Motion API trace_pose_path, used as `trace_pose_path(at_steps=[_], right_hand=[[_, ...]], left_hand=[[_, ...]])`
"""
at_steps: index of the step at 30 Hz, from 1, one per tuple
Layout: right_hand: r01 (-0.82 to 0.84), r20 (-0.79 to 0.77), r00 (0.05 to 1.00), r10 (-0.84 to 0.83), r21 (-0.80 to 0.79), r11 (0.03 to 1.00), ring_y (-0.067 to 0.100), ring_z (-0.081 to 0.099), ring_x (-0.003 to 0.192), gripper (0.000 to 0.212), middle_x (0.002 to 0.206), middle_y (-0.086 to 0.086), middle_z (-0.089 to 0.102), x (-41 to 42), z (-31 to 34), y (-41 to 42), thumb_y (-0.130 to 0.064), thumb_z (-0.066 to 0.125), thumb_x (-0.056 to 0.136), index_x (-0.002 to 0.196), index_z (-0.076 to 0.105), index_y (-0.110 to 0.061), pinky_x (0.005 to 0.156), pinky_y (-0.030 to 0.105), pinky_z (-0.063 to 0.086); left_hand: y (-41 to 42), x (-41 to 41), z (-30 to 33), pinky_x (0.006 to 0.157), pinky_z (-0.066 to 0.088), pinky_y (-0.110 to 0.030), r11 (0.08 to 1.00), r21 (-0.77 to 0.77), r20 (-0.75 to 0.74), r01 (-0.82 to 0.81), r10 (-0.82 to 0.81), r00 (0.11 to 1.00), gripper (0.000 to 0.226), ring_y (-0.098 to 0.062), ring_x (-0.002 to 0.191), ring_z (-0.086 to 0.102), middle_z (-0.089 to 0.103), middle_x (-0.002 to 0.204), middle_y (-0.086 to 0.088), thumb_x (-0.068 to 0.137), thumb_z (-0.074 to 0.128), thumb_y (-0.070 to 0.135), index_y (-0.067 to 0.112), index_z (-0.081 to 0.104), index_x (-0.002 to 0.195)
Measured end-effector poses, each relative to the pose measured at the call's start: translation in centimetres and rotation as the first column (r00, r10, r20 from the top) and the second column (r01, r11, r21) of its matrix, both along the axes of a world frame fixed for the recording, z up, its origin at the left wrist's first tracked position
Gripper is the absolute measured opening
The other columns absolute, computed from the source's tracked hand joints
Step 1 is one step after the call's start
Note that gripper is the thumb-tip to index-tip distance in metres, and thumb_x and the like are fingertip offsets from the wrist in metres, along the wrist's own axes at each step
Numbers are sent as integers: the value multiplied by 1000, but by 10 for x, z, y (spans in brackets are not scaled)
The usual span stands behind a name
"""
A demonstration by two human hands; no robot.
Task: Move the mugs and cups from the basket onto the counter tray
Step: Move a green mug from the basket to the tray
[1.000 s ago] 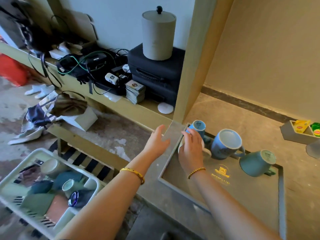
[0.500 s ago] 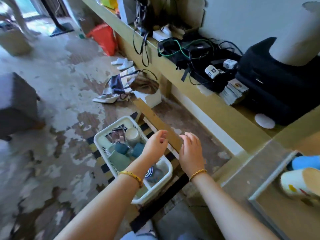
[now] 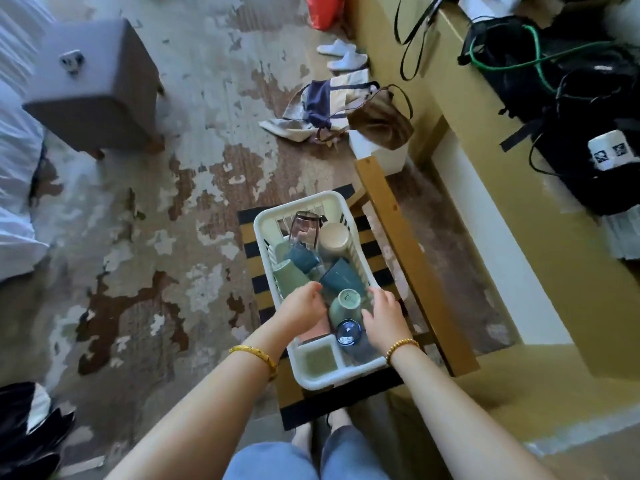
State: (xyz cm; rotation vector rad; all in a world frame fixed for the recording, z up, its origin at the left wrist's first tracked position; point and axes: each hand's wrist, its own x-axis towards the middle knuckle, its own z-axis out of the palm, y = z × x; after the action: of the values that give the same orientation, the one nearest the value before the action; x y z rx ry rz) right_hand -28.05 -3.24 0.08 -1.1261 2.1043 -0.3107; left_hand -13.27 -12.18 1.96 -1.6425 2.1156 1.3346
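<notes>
The white plastic basket (image 3: 337,202) sat on a low wooden stand with a yellow-and-dark striped top (image 3: 258,285), just beside a yellow built-in bench (image 3: 485,188). The floor (image 3: 194,168) around it was worn and patchy, grey and brown in blotches. A grey upholstered stool (image 3: 93,88) stood well apart at the upper left, and white bedding (image 3: 17,150) filled the left edge. Near the bench lay a heap of cloth bags (image 3: 332,109) and a pair of white slippers (image 3: 343,53); black gear and cables (image 3: 561,98) were piled on the benchtop.

Inside the basket lay mugs and cups in a jumble: a cream cup (image 3: 334,239) and a clear glass (image 3: 304,226) at the far end, dark blue mugs (image 3: 341,277) and a pale green mug (image 3: 287,277) in the middle, a light green cup (image 3: 346,303) bottom-up, and a blue glass (image 3: 348,332) nearer the person.

Both hands were in the basket. The left hand (image 3: 304,308) was loosely curled over the cups, and whether it gripped one could not be told. The right hand (image 3: 382,315) had its fingers spread and slack, just beside the light green cup, holding nothing. The counter tray was out of sight.
</notes>
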Motion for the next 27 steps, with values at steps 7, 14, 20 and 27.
trace_pose_path(at_steps=[7,14,20,27], right_hand=[[-117,113,989,91,244,963,25,32,137,61,151,10,25,-24,-44,-31,-17,52,93,145,21,-12,112,37,30],[-257,195,960,199,340,905,25,43,129,55,143,9,41,-39,-81,-52,3,43,89,140,35,-14,105,32,35],[-100,297,955,7,299,949,22,49,122,48,133,7,54,-45,-95,-56,0,37,90,134,46,-17,103,33,40],[-53,348,936,-53,289,956,22,45,126,49,136,6,50,-47,-100,-52,0,34,92,137,43,-16,105,35,39]], left_hand=[[-5,-27,-52,83,42,-34,997,76,99,6,-14,995,51,-33,108,54,55,121,-19,81,53,15,6,39,129],[-2,-54,-103,98,39,-34,994,106,109,29,-41,993,72,-26,122,47,48,134,-11,77,68,22,18,31,139],[2,-74,-127,98,44,-39,993,114,129,26,-41,991,71,-28,118,49,42,136,-12,83,65,27,20,27,142],[1,-74,-132,77,50,-33,999,18,119,31,-33,992,46,-23,98,58,60,110,-4,79,68,38,20,44,114]])
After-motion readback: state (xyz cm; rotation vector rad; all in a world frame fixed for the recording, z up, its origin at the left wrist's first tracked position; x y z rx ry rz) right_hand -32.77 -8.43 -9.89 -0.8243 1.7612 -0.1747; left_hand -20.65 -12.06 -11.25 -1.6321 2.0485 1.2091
